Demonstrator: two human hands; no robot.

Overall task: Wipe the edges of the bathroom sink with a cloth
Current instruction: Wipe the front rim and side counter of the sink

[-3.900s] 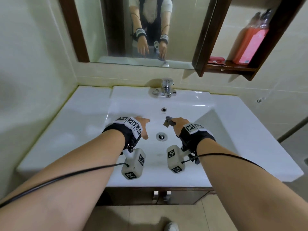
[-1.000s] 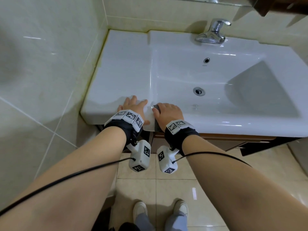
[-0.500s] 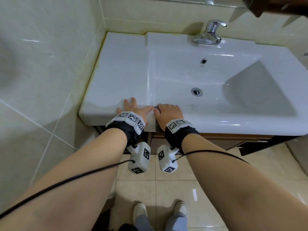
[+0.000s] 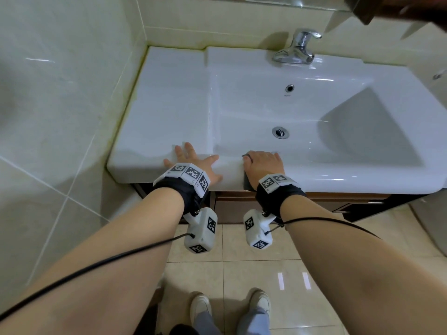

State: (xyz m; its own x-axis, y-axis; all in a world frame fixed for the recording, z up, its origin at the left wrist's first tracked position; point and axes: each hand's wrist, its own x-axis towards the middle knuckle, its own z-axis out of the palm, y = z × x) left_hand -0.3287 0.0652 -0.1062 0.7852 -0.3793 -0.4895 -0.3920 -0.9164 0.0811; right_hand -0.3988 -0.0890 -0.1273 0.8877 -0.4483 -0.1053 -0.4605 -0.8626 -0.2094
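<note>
While pressed under the right hand (image 4: 262, 166) on the sink's front rim (image 4: 338, 182), left of the drain (image 4: 280, 132), grey cloth (image 4: 247, 183) could slip floorward if loosened; left hand (image 4: 193, 163) flat, splayed, empty.

1. Sink (image 4: 314, 76): small grey print just below the overflow hole (image 4: 289, 88); too small to read.
2. Wrist bands and hanging blocks: black-and-white square marker patterns only; no letters or numbers.
3. No other legible text.
</note>
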